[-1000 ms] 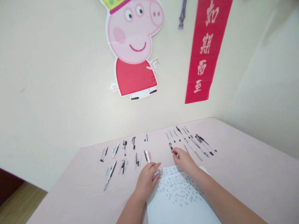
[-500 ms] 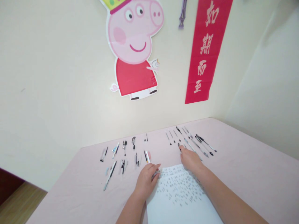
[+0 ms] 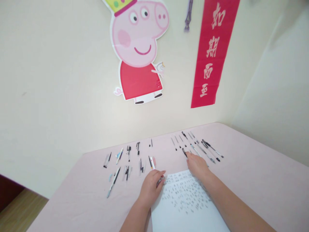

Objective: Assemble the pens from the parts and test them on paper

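My right hand [image 3: 197, 163] reaches over the top of the written sheet, its fingers closed around a black-capped pen [image 3: 184, 152]. Only the dark cap end shows beyond the fingertips; the rest is hidden under the hand. My left hand [image 3: 152, 185] rests at the sheet's upper left corner with thumb and fingers curled together. Something small and greyish seems to lie between them, too hidden to name. Under both hands is the white paper [image 3: 183, 222], covered with rows of handwritten marks in its upper part.
Several pens in pieces, such as a white-and-black pen [image 3: 113, 182], lie in two rows on the left of the pink tablecloth [image 3: 79, 199]. Refills and pens, including a black pen [image 3: 212, 148], lie at the back right. The wall [image 3: 72, 96] rises behind the table.
More of the dark cap shows beyond my right fingertips, and it has shifted slightly left. My left hand and the paper stay nearly still.
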Action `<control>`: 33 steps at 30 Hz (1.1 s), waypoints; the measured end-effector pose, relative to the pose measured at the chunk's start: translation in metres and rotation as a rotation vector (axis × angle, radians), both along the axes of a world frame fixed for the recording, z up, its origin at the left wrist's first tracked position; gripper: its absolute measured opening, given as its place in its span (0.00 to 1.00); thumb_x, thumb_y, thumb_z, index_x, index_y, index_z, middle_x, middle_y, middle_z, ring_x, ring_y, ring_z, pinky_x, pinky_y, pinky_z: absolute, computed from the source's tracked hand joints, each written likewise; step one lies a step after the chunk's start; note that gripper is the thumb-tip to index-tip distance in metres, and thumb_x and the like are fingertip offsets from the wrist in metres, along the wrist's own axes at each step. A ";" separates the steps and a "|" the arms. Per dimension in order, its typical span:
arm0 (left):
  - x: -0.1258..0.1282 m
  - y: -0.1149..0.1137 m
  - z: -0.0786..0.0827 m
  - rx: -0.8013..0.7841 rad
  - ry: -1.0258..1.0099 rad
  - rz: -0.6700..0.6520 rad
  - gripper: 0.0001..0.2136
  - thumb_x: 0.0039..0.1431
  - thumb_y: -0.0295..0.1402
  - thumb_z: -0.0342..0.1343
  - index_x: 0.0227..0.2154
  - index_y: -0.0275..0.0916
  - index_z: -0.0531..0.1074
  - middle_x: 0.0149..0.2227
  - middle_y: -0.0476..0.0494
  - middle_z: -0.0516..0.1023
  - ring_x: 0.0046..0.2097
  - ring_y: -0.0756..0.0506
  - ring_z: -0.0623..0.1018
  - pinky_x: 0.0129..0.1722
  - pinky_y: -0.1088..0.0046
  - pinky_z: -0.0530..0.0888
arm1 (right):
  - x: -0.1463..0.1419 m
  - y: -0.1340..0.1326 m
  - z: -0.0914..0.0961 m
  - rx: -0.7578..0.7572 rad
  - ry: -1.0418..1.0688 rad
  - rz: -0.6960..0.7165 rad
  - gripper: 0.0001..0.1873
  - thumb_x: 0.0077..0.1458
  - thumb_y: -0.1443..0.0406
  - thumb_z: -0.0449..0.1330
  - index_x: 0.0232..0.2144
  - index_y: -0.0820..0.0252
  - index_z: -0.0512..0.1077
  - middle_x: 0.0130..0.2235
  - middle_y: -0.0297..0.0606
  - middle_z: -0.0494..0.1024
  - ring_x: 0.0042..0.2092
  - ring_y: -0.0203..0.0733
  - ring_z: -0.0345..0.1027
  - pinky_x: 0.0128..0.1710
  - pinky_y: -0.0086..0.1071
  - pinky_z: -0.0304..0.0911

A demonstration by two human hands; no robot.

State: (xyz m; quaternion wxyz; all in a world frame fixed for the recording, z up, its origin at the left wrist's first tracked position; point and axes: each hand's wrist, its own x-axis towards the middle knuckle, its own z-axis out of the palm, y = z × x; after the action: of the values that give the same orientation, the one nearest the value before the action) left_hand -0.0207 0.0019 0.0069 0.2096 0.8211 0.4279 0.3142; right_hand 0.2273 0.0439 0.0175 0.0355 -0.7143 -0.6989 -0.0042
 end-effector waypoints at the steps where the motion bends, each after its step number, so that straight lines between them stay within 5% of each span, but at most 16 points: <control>1: 0.000 0.000 0.000 0.001 -0.001 0.001 0.14 0.56 0.30 0.50 0.45 0.41 0.71 0.36 0.42 0.76 0.40 0.44 0.73 0.43 0.64 0.70 | 0.000 0.000 -0.001 0.004 -0.003 0.002 0.15 0.58 0.69 0.48 0.47 0.66 0.63 0.38 0.50 0.75 0.39 0.48 0.70 0.33 0.33 0.56; 11: 0.000 0.001 0.001 0.042 -0.040 0.038 0.12 0.57 0.31 0.49 0.42 0.41 0.72 0.36 0.41 0.76 0.41 0.44 0.74 0.44 0.64 0.71 | -0.004 -0.001 0.003 0.052 0.016 0.021 0.14 0.58 0.68 0.48 0.45 0.64 0.66 0.38 0.47 0.73 0.39 0.46 0.69 0.32 0.31 0.55; 19: -0.008 0.011 -0.006 0.031 -0.308 0.311 0.13 0.56 0.31 0.49 0.44 0.39 0.70 0.39 0.41 0.71 0.37 0.47 0.74 0.37 0.68 0.73 | -0.017 -0.009 0.012 0.117 0.164 0.081 0.16 0.58 0.68 0.47 0.45 0.64 0.67 0.43 0.46 0.73 0.42 0.43 0.68 0.38 0.30 0.56; 26: -0.013 0.022 -0.016 -0.080 -0.556 0.575 0.13 0.49 0.33 0.52 0.38 0.37 0.72 0.34 0.44 0.72 0.33 0.47 0.72 0.33 0.69 0.71 | -0.052 -0.018 0.015 0.005 0.315 0.206 0.15 0.56 0.67 0.48 0.42 0.63 0.70 0.41 0.43 0.74 0.41 0.41 0.68 0.40 0.29 0.55; 33: -0.016 0.027 -0.025 -0.163 -0.674 0.573 0.12 0.46 0.33 0.54 0.36 0.37 0.73 0.31 0.45 0.74 0.32 0.47 0.73 0.35 0.69 0.70 | -0.099 -0.017 0.011 -0.047 0.410 0.317 0.14 0.54 0.67 0.49 0.41 0.61 0.69 0.39 0.43 0.75 0.40 0.42 0.68 0.39 0.30 0.56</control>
State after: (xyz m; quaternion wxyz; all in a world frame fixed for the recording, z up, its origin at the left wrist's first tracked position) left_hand -0.0365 0.0291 -0.0183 0.3059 0.5021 0.5693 0.5746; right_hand 0.1280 0.0268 0.0283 0.1601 -0.5824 -0.7802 0.1626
